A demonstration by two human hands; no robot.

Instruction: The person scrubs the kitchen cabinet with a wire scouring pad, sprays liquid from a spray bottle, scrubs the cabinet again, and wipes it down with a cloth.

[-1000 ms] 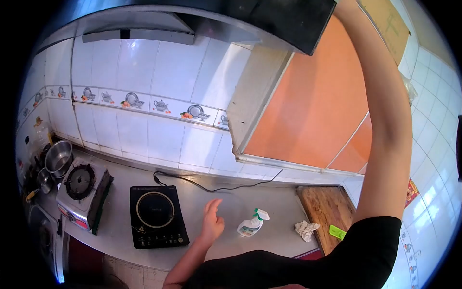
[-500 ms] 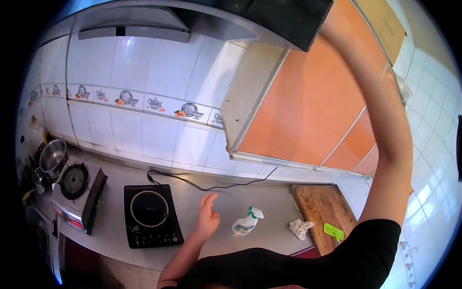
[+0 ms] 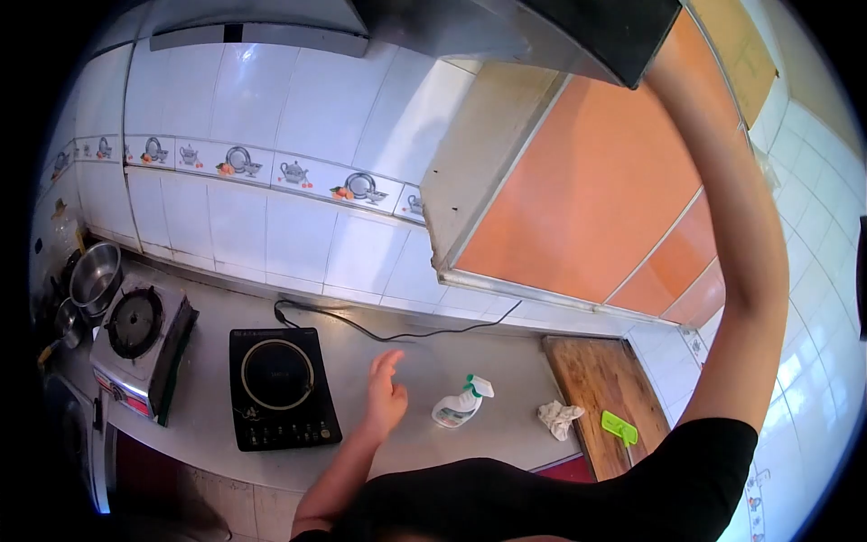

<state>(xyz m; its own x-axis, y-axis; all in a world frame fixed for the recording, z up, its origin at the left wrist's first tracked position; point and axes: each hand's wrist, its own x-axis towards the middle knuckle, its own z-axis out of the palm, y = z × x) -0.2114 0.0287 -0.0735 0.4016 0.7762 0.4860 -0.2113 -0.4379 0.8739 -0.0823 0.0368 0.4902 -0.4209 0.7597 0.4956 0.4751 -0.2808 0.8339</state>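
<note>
My left hand (image 3: 386,397) hovers over the steel counter (image 3: 361,461), fingers loosely stretched and nothing in them. To its left lies a black induction cooktop (image 3: 281,384) with a ring marking. On its right stands a white spray bottle (image 3: 458,408) with a green-and-white trigger head, apart from the hand. My right arm (image 3: 736,217) reaches high in front of the orange cabinet (image 3: 578,190). The dark corner of the range hood (image 3: 605,36) hides my right hand, so its fingers and anything they hold cannot be seen.
A gas stove (image 3: 140,339) stands at far left near metal pots (image 3: 96,275). A black cable (image 3: 388,337) runs along the wall. At right are a crumpled cloth (image 3: 560,419), a wooden board (image 3: 596,370) and a green brush-like tool (image 3: 619,426). The cabinet's lower edge overhangs the counter.
The view has shifted slightly, and the hood's dark corner appears farther right. My right arm stays raised; my left hand keeps nearly the same pose over the counter.
</note>
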